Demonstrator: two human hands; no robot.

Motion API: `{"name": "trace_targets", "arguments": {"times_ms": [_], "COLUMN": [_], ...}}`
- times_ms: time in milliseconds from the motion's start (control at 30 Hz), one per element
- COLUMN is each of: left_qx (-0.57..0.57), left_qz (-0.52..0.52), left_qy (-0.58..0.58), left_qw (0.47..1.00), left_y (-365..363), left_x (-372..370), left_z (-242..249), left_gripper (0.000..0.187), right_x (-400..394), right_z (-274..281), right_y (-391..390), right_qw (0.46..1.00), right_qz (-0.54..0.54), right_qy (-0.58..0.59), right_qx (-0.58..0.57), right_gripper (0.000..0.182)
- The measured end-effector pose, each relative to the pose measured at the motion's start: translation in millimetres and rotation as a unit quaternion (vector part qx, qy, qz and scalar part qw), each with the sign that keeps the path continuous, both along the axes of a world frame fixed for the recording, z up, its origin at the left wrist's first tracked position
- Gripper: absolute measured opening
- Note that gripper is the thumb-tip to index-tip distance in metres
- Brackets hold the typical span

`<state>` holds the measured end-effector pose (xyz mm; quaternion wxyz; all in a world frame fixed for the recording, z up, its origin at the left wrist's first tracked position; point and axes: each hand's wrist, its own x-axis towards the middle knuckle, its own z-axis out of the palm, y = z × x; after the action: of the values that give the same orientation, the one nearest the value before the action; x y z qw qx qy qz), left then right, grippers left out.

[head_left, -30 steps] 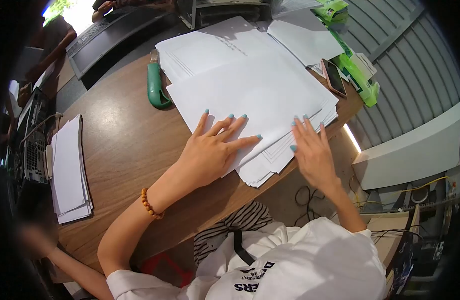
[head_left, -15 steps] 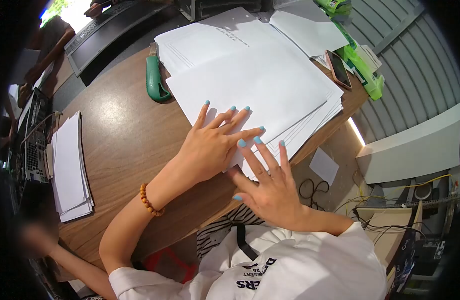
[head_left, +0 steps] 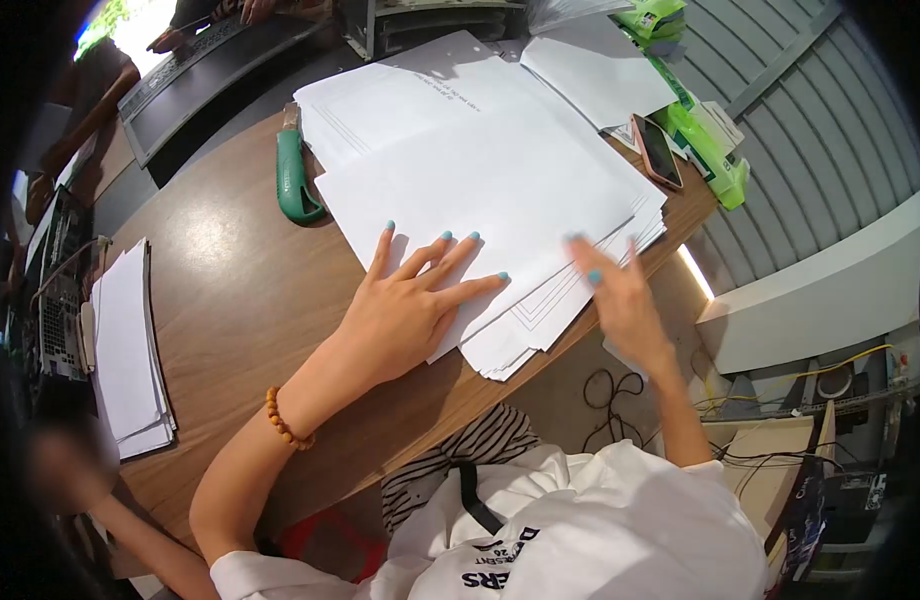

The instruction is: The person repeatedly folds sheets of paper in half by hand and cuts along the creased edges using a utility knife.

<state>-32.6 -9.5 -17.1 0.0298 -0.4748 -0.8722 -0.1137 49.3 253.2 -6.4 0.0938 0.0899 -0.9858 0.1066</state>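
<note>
My left hand (head_left: 405, 315) lies open on a blank white sheet (head_left: 480, 180), fingers spread and palm down. The sheet rests slightly askew on a stack of papers (head_left: 525, 330), whose edges fan out at the right and front. Thin printed border lines show on the sheets below. At the right edge of the stack, my right hand (head_left: 625, 300) is blurred by motion, its fingers stretched out and apart, with nothing seen in them. Near the stack's left side lies a green-handled tool (head_left: 292, 175) with a loop at one end.
A phone (head_left: 657, 152) lies right of the stack beside a green packet (head_left: 715, 165). Another paper pile (head_left: 130, 345) lies at the table's left. A dark monitor (head_left: 220, 75) stands at the back left. Another person's arm (head_left: 105, 95) shows beyond. Cables (head_left: 612, 405) hang off the right.
My right hand has moved away from my left hand, rightward and up to the stack's right edge. My left hand stays flat on the sheet. The view has shifted slightly.
</note>
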Motion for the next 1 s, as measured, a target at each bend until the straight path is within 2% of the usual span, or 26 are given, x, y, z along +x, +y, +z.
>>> {"name": "trace_targets", "arguments": {"times_ms": [167,200,267,300,333,367,400,433,467,533,667,733,767,833,867,933,1000], "left_qx": [0.013,0.017,0.019,0.022,0.024,0.030,0.027,0.033,0.039,0.037,0.033,0.034,0.037,0.039,0.040,0.040,0.039], "left_qz": [-0.001,-0.004,-0.005,-0.008,-0.011,-0.013,-0.012,-0.012,-0.011,-0.011,-0.008,-0.008,-0.009,-0.009,-0.010,-0.012,-0.014], "left_qy": [0.004,0.003,0.006,0.002,-0.002,0.004,0.005,0.010,0.014,0.018,0.024,0.025,0.026,0.029,0.030,0.027,0.024], "left_qw": [1.000,1.000,1.000,1.000,1.000,0.999,1.000,0.999,0.999,0.999,0.999,0.999,0.999,0.999,0.999,0.999,0.999], "left_y": [0.2,0.2,-1.1,-1.0,-1.2,-1.6,-1.4,-0.7,-0.6,-1.0,-0.5,-0.3,-0.2,-0.2,-0.7,-0.9,-2.3], "left_x": [-0.7,0.4,1.2,1.3,1.0,0.5,0.1,-0.1,0.2,0.2,2.0,1.8,1.4,1.4,1.5,0.5,-0.9], "left_z": [-2.4,-3.0,-2.3,-1.5,-1.1,-3.0,-4.6,-5.9,-7.1,-9.1,-10.0,-11.8,-12.6,-13.0,-13.1,-13.4,-10.1], "left_gripper": [0.051,0.052,0.053,0.053,0.053,0.053,0.053,0.052,0.052,0.052,0.051,0.051,0.051,0.051,0.051,0.052,0.052], "right_x": [-30.0,-31.7,-34.3,-30.8,-28.1,-24.1,-20.5,-14.7,-11.7,-9.0,-23.2,-38.1,-39.4,-45.0,-48.7,-56.5,-59.2], "right_z": [-9.1,-6.0,-4.2,3.0,9.8,15.3,19.4,24.2,28.4,35.2,16.8,11.1,8.9,25.3,27.4,30.0,26.7], "right_y": [86.6,88.6,86.9,76.2,68.9,62.4,56.7,60.3,55.3,47.9,64.5,68.2,66.2,17.4,4.9,-12.8,-18.1], "right_qw": [0.990,0.990,0.968,0.956,0.956,0.879,0.745,0.629,0.628,0.439,0.420,0.502,0.503,0.738,0.737,0.775,0.756], "right_qz": [-0.124,-0.121,-0.196,-0.175,-0.172,-0.179,-0.174,-0.144,-0.142,-0.169,-0.143,-0.016,-0.014,-0.061,-0.058,-0.033,-0.057], "right_qy": [0.028,0.033,0.086,0.122,0.125,0.064,-0.001,-0.068,-0.070,-0.122,-0.136,-0.181,-0.181,-0.060,-0.061,-0.050,-0.064], "right_qx": [-0.064,-0.063,-0.129,-0.201,-0.204,-0.438,-0.644,-0.761,-0.762,-0.874,-0.886,-0.846,-0.845,-0.670,-0.670,-0.629,-0.648], "right_gripper": [0.040,0.040,0.039,0.040,0.040,0.041,0.043,0.035,0.035,0.029,0.030,0.035,0.035,0.040,0.040,0.043,0.041]}}
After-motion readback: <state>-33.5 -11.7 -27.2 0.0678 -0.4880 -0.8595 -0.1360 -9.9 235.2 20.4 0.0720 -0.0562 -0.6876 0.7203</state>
